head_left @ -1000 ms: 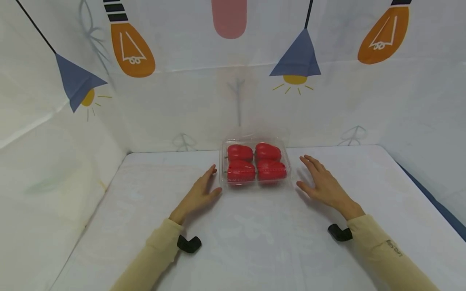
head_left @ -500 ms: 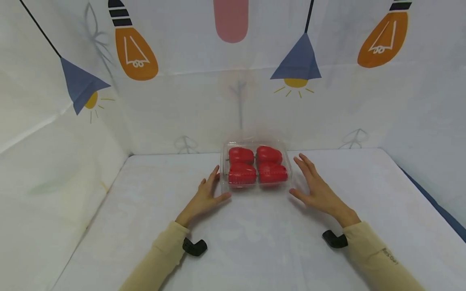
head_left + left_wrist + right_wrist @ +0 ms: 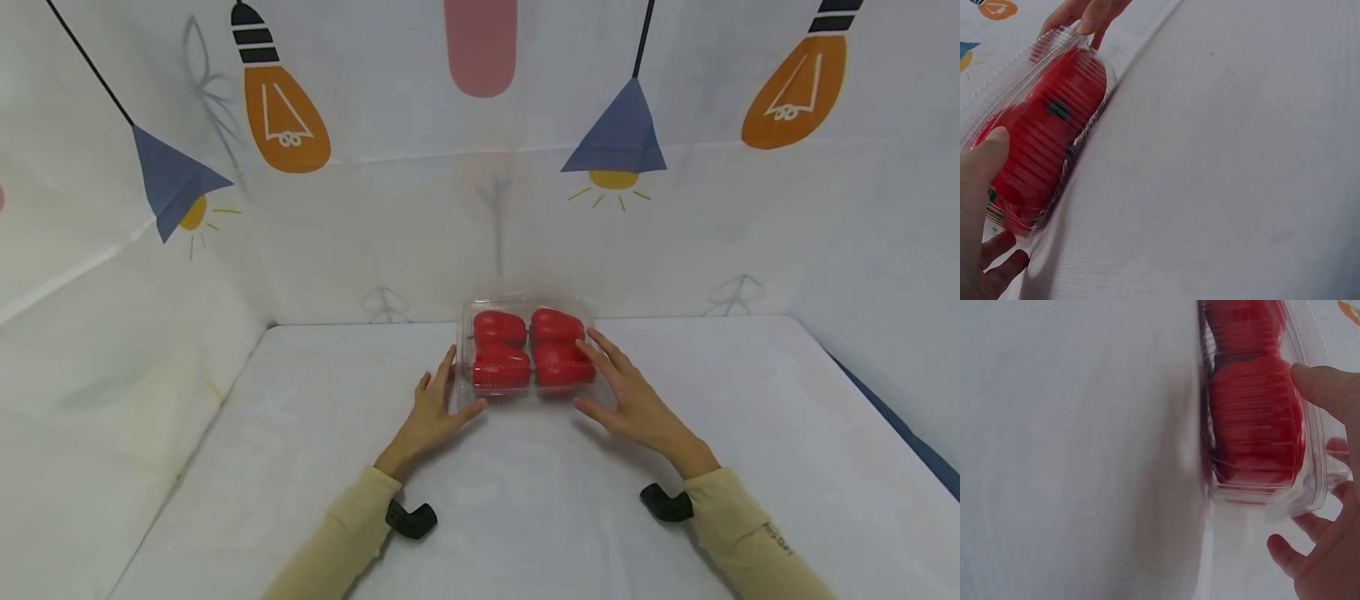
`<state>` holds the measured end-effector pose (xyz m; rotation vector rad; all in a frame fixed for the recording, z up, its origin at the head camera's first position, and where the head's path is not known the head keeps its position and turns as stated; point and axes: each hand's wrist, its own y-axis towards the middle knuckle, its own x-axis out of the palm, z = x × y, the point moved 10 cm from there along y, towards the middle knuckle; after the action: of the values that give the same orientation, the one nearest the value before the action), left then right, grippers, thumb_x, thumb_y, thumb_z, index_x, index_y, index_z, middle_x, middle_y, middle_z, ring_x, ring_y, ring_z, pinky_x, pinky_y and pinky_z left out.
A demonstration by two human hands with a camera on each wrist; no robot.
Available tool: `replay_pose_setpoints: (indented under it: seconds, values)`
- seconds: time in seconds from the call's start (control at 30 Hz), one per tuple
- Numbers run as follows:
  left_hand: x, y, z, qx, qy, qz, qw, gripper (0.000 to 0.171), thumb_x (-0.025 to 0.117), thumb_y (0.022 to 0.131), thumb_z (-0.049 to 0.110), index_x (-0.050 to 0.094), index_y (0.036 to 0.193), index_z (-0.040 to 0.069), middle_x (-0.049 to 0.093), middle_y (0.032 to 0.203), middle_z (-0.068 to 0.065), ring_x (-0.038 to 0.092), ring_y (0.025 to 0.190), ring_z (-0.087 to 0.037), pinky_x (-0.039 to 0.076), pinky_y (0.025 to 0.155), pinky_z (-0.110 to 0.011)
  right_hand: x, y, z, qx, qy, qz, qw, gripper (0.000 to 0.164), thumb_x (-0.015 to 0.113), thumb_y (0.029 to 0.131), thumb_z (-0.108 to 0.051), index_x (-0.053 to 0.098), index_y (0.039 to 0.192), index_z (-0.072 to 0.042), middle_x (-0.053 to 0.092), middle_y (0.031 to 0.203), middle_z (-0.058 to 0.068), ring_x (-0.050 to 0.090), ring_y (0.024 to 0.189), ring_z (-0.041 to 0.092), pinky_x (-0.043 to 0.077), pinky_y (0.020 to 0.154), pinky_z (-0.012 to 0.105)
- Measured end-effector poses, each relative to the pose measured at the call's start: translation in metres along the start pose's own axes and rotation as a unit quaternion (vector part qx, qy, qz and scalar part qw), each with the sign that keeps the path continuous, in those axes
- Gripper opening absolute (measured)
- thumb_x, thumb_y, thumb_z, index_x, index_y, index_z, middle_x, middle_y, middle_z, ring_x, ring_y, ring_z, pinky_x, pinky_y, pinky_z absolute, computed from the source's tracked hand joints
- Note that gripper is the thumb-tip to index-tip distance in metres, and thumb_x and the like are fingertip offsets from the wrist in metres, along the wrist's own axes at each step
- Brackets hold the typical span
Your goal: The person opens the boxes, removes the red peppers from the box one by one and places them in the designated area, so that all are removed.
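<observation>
A clear plastic clamshell box with several shiny red peppers inside stands at the table's back edge, its lid down. Green stems show through the plastic in the left wrist view. My left hand is at the box's left side, fingers extended along it and thumb in front. On the opposite side, my right hand has its fingers spread over the lid's right edge, overlapping a pepper in the head view. The right thumb lies close against the front wall, while other fingers reach around the corner.
The white-covered table runs up to a white cloth backdrop printed with lamps and bulbs. Cloth also hangs at the left and right sides. A black wrist device sits at each sleeve.
Both hands have moved inward to the box. The right hand travelled left until its fingers overlap the lid's edge; the left thumb came around the front. The box stays in place.
</observation>
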<state>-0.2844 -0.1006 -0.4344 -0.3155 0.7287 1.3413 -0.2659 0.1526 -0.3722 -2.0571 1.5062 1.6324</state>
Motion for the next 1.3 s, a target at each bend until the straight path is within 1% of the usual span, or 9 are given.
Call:
replay_pose_setpoints:
  seconds: [0.1, 0.27, 0.57, 0.7, 0.8, 0.97, 1.13, 1.2, 1.3]
  values:
    - [0.000, -0.001, 0.000, -0.002, 0.004, 0.004, 1.0000, 0.095, 0.068, 0.082, 0.043, 0.009, 0.153, 0.020, 0.045, 0.144, -0.014, 0.039, 0.137, -0.025, 0.005, 0.118, -0.051, 0.002, 0.000, 0.000, 0.002, -0.005, 0.001, 1.000, 0.086, 0.078, 0.076, -0.021, 0.032, 0.147, -0.009, 0.025, 0.153, 0.016, 0.028, 0.138, 0.033, 0.039, 0.100, 0.060]
    - [0.001, -0.001, -0.001, -0.003, 0.013, 0.007, 0.9999, 0.092, 0.065, 0.084, 0.046, 0.009, 0.153, 0.021, 0.045, 0.144, -0.014, 0.040, 0.136, -0.025, 0.006, 0.118, -0.051, 0.004, 0.000, 0.002, 0.008, -0.018, 0.003, 1.000, 0.083, 0.079, 0.075, -0.023, 0.036, 0.145, -0.010, 0.027, 0.152, 0.013, 0.029, 0.138, 0.031, 0.038, 0.101, 0.059]
    - [-0.001, 0.001, 0.002, 0.009, 0.023, 0.017, 0.9995, 0.087, 0.060, 0.087, 0.045, 0.009, 0.153, 0.022, 0.043, 0.146, -0.015, 0.042, 0.135, -0.025, 0.009, 0.117, -0.053, -0.003, 0.009, 0.000, 0.008, -0.048, 0.017, 0.999, 0.074, 0.080, 0.074, -0.028, 0.045, 0.137, -0.010, 0.039, 0.144, 0.011, 0.041, 0.129, 0.031, 0.038, 0.098, 0.058]
    - [-0.002, 0.002, 0.003, 0.015, 0.025, 0.020, 0.9994, 0.086, 0.060, 0.087, 0.046, 0.010, 0.153, 0.020, 0.042, 0.146, -0.015, 0.043, 0.134, -0.026, 0.009, 0.116, -0.054, -0.006, 0.014, 0.005, 0.030, -0.041, -0.002, 0.999, 0.069, 0.080, 0.074, -0.031, 0.049, 0.132, -0.013, 0.041, 0.141, 0.007, 0.043, 0.125, 0.029, 0.037, 0.096, 0.056]
    - [-0.001, 0.002, 0.002, 0.011, 0.024, 0.019, 0.9995, 0.086, 0.060, 0.087, 0.046, 0.011, 0.153, 0.020, 0.042, 0.146, -0.015, 0.043, 0.134, -0.026, 0.009, 0.117, -0.055, -0.006, 0.016, 0.006, 0.043, -0.028, -0.024, 0.998, 0.067, 0.080, 0.074, -0.033, 0.050, 0.131, -0.014, 0.041, 0.140, 0.007, 0.042, 0.124, 0.029, 0.037, 0.097, 0.056]
    - [-0.001, 0.001, 0.001, 0.005, 0.020, 0.017, 0.9996, 0.085, 0.060, 0.087, 0.045, 0.011, 0.153, 0.021, 0.041, 0.147, -0.014, 0.042, 0.135, -0.026, 0.009, 0.117, -0.054, -0.007, 0.020, 0.005, 0.041, -0.022, -0.045, 0.998, 0.066, 0.080, 0.074, -0.032, 0.050, 0.130, -0.012, 0.043, 0.136, 0.008, 0.043, 0.120, 0.029, 0.042, 0.096, 0.055]
    - [-0.001, 0.000, 0.002, 0.005, 0.016, 0.017, 0.9997, 0.085, 0.060, 0.087, 0.044, 0.011, 0.153, 0.022, 0.041, 0.147, -0.013, 0.042, 0.134, -0.027, 0.009, 0.117, -0.054, -0.007, 0.020, 0.010, 0.044, -0.022, -0.058, 0.997, 0.065, 0.080, 0.074, -0.030, 0.050, 0.130, -0.015, 0.043, 0.135, 0.006, 0.042, 0.121, 0.027, 0.046, 0.094, 0.053]
    - [-0.001, -0.001, 0.002, 0.004, 0.013, 0.017, 0.9998, 0.085, 0.061, 0.087, 0.045, 0.012, 0.153, 0.022, 0.042, 0.146, -0.014, 0.042, 0.134, -0.027, 0.011, 0.117, -0.053, -0.007, 0.019, 0.011, 0.047, -0.018, -0.062, 0.997, 0.065, 0.080, 0.074, -0.029, 0.050, 0.130, -0.015, 0.043, 0.136, 0.006, 0.041, 0.121, 0.028, 0.046, 0.095, 0.053]
    - [-0.001, -0.001, 0.000, -0.002, 0.006, 0.016, 0.9999, 0.085, 0.061, 0.087, 0.046, 0.011, 0.153, 0.025, 0.044, 0.144, -0.015, 0.041, 0.135, -0.029, 0.021, 0.115, -0.053, -0.008, 0.019, 0.012, 0.053, -0.012, -0.065, 0.996, 0.065, 0.080, 0.075, -0.028, 0.050, 0.131, -0.016, 0.043, 0.137, 0.004, 0.041, 0.123, 0.028, 0.045, 0.096, 0.053]
